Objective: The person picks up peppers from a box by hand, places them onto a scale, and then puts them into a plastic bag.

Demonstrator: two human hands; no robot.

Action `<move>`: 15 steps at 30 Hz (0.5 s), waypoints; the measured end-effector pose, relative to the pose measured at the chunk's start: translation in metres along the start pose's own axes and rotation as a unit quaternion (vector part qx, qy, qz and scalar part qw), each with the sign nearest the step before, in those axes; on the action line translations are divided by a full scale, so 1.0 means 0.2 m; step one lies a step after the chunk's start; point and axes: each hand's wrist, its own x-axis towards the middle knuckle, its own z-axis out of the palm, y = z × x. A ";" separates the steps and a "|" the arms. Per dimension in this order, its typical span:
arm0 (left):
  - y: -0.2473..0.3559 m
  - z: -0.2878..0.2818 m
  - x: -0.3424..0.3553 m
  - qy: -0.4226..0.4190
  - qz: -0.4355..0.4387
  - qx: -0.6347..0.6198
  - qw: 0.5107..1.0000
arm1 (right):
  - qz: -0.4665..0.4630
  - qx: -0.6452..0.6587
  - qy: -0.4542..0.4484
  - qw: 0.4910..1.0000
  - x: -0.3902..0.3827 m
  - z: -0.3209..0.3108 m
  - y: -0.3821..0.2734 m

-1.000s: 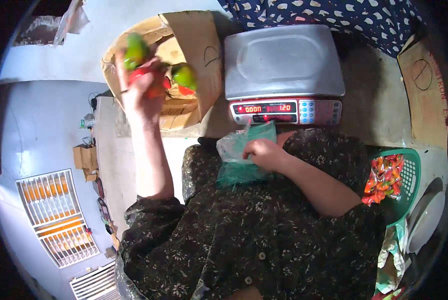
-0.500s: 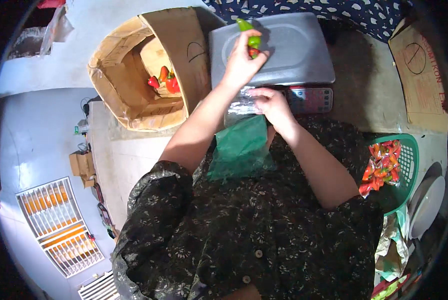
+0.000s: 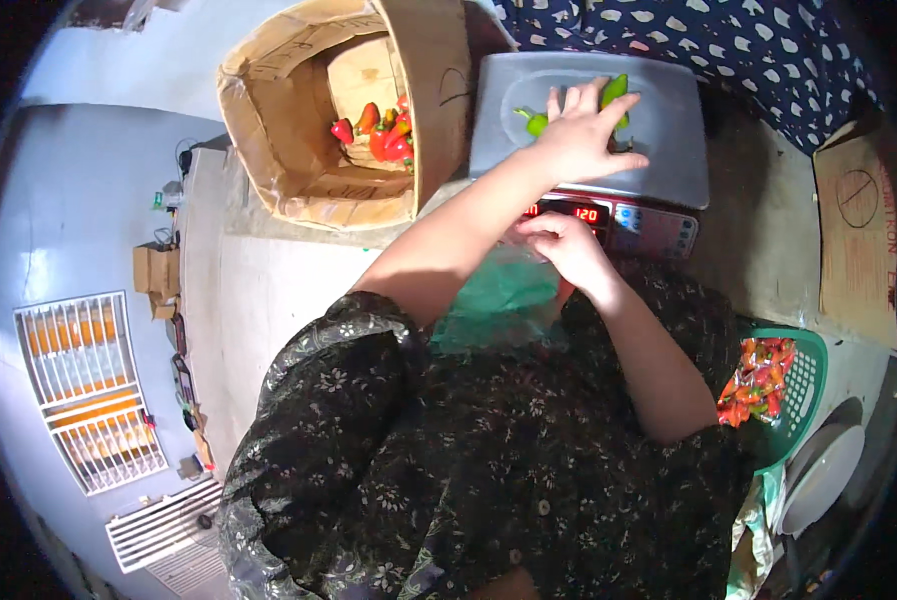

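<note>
Our left hand [image 3: 589,138] is over the scale [image 3: 669,130], its grip wide with fingers spread; green peppers [image 3: 616,90] lie on the plate beneath and beside it, and we cannot tell whether it touches them. Our right hand [image 3: 571,248], grip narrow, pinches the top of the green bag [image 3: 509,298] just below the display. Red peppers [image 3: 380,141] sit in the box [image 3: 443,110] left of the scale.

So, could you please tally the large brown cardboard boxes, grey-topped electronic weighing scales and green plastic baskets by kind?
Large brown cardboard boxes: 2
Grey-topped electronic weighing scale: 1
Green perforated plastic basket: 1
Total: 4
</note>
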 end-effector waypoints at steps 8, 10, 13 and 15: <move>-0.47 -0.67 -0.27 0.393 -0.040 -0.064 0.916 | -0.040 -0.130 -0.117 0.984 -0.06 0.02 -0.05; -0.80 -0.67 -0.35 0.449 -0.156 -0.240 0.846 | -0.054 -0.159 -0.152 0.974 -0.06 0.02 -0.04; -1.41 -0.51 -0.68 0.310 -0.313 -0.060 0.896 | -0.047 -0.199 -0.209 0.956 -0.04 0.05 -0.05; -1.54 -0.36 -0.81 0.117 -0.343 0.029 0.932 | 0.015 -0.217 -0.224 0.950 -0.06 0.02 -0.14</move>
